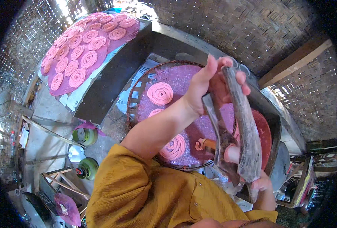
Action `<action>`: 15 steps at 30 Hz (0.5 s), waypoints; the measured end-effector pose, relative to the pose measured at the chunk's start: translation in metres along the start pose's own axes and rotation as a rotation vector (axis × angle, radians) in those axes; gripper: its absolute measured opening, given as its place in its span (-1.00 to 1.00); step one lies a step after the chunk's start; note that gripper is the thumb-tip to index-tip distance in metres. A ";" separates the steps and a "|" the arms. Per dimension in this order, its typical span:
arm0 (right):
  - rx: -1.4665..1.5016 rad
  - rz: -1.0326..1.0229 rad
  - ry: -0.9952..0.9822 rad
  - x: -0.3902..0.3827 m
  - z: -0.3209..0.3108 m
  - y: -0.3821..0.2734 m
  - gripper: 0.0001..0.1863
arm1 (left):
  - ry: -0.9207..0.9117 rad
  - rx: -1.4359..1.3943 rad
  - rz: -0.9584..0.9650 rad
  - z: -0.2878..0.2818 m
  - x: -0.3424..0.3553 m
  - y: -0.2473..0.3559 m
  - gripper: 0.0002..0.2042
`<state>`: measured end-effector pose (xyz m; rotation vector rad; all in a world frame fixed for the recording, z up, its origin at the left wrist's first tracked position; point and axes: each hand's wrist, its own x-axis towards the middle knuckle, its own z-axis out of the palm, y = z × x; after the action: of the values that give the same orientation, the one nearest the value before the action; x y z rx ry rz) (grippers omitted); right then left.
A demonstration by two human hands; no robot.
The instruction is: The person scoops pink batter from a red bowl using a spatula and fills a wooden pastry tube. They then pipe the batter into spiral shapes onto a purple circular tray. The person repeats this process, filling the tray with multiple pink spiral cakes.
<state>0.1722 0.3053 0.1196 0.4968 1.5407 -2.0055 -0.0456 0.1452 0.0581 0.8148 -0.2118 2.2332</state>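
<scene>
Press (245, 125), wooden, above tray (135, 98): left hand (218, 81) curled round far end, right hand (262, 184) closed on near end. Coils (160, 93) on tray: three formed; curl (199, 144) at nozzle (211, 146) apparently unfinished.

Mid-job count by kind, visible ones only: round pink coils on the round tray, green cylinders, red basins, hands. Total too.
Pink coils: 3, one partly behind the left forearm; small curl left out
Green cylinders: 2
Red basins: 1
Hands: 2
Total: 8
</scene>
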 end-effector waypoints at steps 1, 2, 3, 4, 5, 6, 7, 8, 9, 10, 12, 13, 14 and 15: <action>-0.003 -0.002 -0.001 -0.001 0.003 0.001 0.02 | -0.002 0.011 0.005 0.004 -0.005 -0.003 -0.69; -0.002 -0.009 0.003 -0.007 0.003 0.000 0.03 | -0.003 0.023 0.011 0.007 -0.009 -0.007 -0.70; 0.001 -0.015 0.008 -0.010 0.005 -0.001 0.05 | 0.009 0.035 0.009 0.007 -0.013 -0.011 -0.71; -0.002 -0.024 0.017 -0.013 0.007 -0.004 0.06 | -0.016 0.008 0.020 0.008 -0.012 -0.013 -0.70; -0.010 -0.036 0.020 -0.013 0.008 -0.008 0.07 | -0.040 -0.019 0.031 0.008 -0.008 -0.015 -0.70; -0.015 -0.044 0.030 -0.011 0.012 -0.012 0.08 | -0.066 -0.053 0.046 0.010 -0.006 -0.017 -0.70; -0.074 -0.040 0.005 -0.009 0.013 -0.018 0.11 | -0.113 -0.008 0.079 0.011 0.000 -0.012 -0.68; -0.107 -0.026 -0.023 -0.009 0.013 -0.018 0.12 | -0.126 0.003 0.085 0.018 0.002 -0.007 -0.68; -0.137 -0.019 -0.043 -0.010 0.012 -0.018 0.13 | -0.145 0.008 0.080 0.026 0.004 0.000 -0.67; -0.142 -0.001 -0.065 -0.010 0.010 -0.013 0.12 | -0.165 0.013 0.075 0.031 0.004 0.005 -0.67; -0.135 -0.001 -0.110 -0.008 0.009 -0.006 0.12 | -0.170 -0.005 0.068 0.031 -0.003 0.003 -0.67; -0.121 -0.020 -0.129 -0.008 0.011 -0.004 0.13 | -0.145 -0.001 0.080 0.033 -0.008 -0.003 -0.67; -0.111 -0.029 -0.101 -0.013 0.013 -0.005 0.13 | -0.121 0.003 0.091 0.034 -0.013 -0.009 -0.67; -0.107 -0.027 -0.086 -0.019 0.016 -0.008 0.14 | -0.109 -0.044 0.093 0.034 -0.017 -0.015 -0.69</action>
<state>0.1825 0.2955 0.1412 0.3443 1.5998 -1.9263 -0.0094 0.1332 0.0724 0.9202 -0.3562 2.2640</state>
